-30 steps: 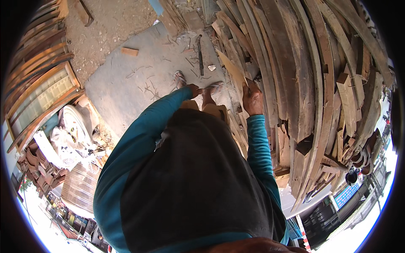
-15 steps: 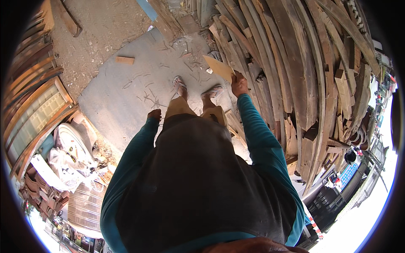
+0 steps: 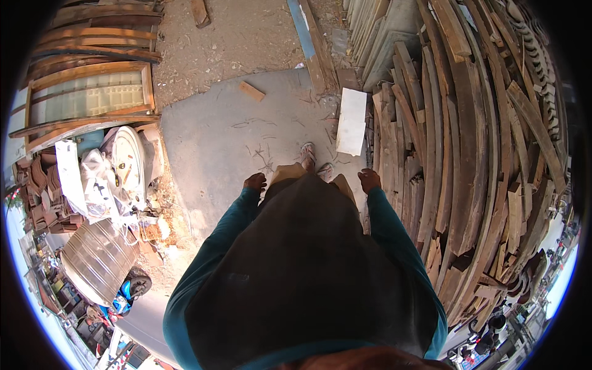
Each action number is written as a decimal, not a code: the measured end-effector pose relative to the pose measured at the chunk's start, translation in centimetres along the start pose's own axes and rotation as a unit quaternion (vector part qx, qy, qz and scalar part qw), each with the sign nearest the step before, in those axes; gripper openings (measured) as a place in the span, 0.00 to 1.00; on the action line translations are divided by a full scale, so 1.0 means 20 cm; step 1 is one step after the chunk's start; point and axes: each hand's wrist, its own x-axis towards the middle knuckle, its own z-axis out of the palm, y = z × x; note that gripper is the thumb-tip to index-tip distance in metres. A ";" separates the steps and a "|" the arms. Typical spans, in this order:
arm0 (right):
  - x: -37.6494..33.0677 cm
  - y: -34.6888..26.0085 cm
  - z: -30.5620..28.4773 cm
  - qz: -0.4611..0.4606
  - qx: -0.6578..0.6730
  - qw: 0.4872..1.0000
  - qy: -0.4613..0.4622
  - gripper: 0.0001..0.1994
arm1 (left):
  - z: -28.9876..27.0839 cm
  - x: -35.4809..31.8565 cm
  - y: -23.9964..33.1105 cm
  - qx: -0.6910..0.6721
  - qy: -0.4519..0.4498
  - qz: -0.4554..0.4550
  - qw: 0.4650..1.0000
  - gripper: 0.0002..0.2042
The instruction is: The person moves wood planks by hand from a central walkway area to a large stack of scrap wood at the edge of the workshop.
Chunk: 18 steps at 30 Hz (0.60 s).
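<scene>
My left hand (image 3: 255,181) hangs beside my left thigh over the concrete, fingers loosely bent and a little apart, with nothing in it. By my right thigh, my right hand (image 3: 369,180) is empty too, its fingers half curled and apart. Ahead of it is a flat whitish rectangular board (image 3: 351,122), separated from the fingers by a gap. The board is beside the edge of the wood stack; whether it lies flat on the ground or is still in the air, I cannot tell.
Long weathered planks (image 3: 465,142) are stacked along my right. A small wood offcut (image 3: 251,91) lies on the concrete slab (image 3: 209,123) among twigs. To the left are wooden frames (image 3: 92,80), a white basin (image 3: 127,161) with plastic bags, and a brown ribbed panel (image 3: 102,256).
The board has left my right hand and is now ahead of it. My right hand has drawn back toward my thigh. The view has turned and shifted.
</scene>
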 end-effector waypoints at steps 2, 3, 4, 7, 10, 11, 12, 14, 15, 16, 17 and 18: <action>0.01 0.02 0.09 -0.019 -0.006 0.999 -0.035 0.20 | -0.08 -0.02 -0.13 0.015 0.017 -0.007 1.000 0.16; 0.01 0.03 0.13 -0.062 0.007 0.998 -0.025 0.19 | -0.12 -0.02 -0.19 0.036 0.004 -0.044 0.998 0.17; 0.03 0.04 0.17 -0.050 -0.001 0.999 -0.018 0.19 | -0.17 -0.02 -0.23 0.300 -0.056 0.062 0.950 0.16; 0.07 0.06 0.29 -0.030 0.027 0.999 -0.034 0.18 | -0.27 -0.04 -0.28 0.540 -0.025 0.105 0.834 0.15; 0.14 0.04 0.42 -0.094 0.068 0.992 -0.040 0.17 | -0.31 -0.12 -0.15 0.362 0.025 0.057 0.930 0.15; 0.16 0.03 0.45 -0.079 0.051 0.995 -0.045 0.17 | -0.31 -0.14 -0.06 0.263 0.033 0.054 0.963 0.15; 0.19 0.00 0.47 -0.062 0.058 0.995 -0.046 0.17 | -0.31 -0.17 0.04 0.162 0.041 0.048 0.985 0.16; 0.26 -0.08 0.47 -0.124 0.017 0.991 -0.043 0.17 | -0.36 -0.16 0.30 -0.041 0.053 0.039 0.997 0.17; 0.31 -0.15 0.47 -0.049 0.053 0.995 -0.071 0.18 | -0.41 -0.15 0.43 -0.130 0.068 0.026 0.989 0.17; 0.34 -0.21 0.45 -0.097 0.054 0.991 -0.076 0.15 | -0.47 -0.11 0.56 -0.144 0.075 0.039 0.986 0.20; 0.41 -0.30 0.41 -0.105 0.044 0.988 -0.100 0.13 | -0.51 -0.04 0.73 -0.126 0.045 0.068 0.989 0.19; 0.48 -0.41 0.38 -0.083 0.090 0.986 -0.112 0.12 | -0.58 0.01 0.86 -0.121 0.043 0.096 0.987 0.19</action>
